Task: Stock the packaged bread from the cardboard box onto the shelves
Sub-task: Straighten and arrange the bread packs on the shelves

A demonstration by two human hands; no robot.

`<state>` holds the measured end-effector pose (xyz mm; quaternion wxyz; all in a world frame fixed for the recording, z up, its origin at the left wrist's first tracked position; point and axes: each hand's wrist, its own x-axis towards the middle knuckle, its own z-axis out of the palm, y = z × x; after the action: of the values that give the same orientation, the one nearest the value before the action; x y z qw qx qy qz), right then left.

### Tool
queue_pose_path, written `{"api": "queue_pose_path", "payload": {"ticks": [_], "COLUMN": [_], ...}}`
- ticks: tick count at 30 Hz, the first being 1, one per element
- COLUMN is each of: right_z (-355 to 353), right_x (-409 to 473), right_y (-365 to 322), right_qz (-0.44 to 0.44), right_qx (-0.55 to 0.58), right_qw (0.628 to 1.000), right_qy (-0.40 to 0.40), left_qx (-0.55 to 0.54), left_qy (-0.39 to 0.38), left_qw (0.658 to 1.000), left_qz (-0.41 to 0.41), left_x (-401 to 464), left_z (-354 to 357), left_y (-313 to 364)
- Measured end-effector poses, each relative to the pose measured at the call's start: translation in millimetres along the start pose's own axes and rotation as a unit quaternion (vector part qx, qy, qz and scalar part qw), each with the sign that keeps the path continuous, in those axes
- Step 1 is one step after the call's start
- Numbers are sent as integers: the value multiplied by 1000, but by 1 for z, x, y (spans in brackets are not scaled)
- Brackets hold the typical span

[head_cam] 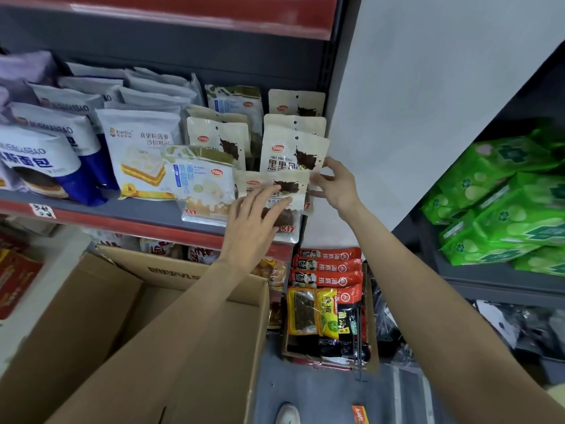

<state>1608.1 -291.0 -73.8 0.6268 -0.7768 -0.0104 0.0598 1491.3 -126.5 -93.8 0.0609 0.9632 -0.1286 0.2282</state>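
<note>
Item: chocolate bread packet [276, 206], cream pouch with a dark splash print and a clear window. Location: front edge of the middle shelf [146, 214], right-hand end, its lower part overhanging the red lip. It leans upright at the head of a row of matching packets [293, 149].

Left hand [255, 223]: fingers straight and spread, palm laid flat across the packet's face. Nothing is gripped; I press so the pouch sits back against the row and does not tip forward off the lip.

Right hand [334, 185]: fingers lightly bent at the packet's upper right corner, thumb and fingertips on its edge. It looks like a light pinch, used to square the corner with the pouch behind, though how firmly it closes I cannot tell.

Neighbouring stock: milk bread packet [203, 185] just to the left, tilted forward and touching my packet's side; sandwich bread bag [139, 157] and blue-banded bread bags [46, 160] further left.

Source: cardboard box [195, 307] open below the shelf, beneath my forearms; what remains inside is hidden by my arms.

Status, as I judge it: placement nearly finished, alignment in hand.

Unrelated: red sauce packets [327, 270] in a lower tray, green packs [504, 209] on the side rack.
</note>
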Motion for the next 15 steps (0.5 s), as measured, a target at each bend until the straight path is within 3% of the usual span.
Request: {"api": "queue_pose_path", "payload": {"ticks": [9,15], "right_z": [12,20], "right_x": [10,14], "right_y": [3,4], "right_qz": [-1,-27], "right_qx": [-2,-57], "right_qw": [999,995], "right_qy": [37,83], "left_qx": [-23,-11], "left_qy": [-12,2], "left_qw": [998,1000], "left_qz": [51,21], "left_x": [11,-9], "left_z": [8,8], "left_y": [-3,-7]}}
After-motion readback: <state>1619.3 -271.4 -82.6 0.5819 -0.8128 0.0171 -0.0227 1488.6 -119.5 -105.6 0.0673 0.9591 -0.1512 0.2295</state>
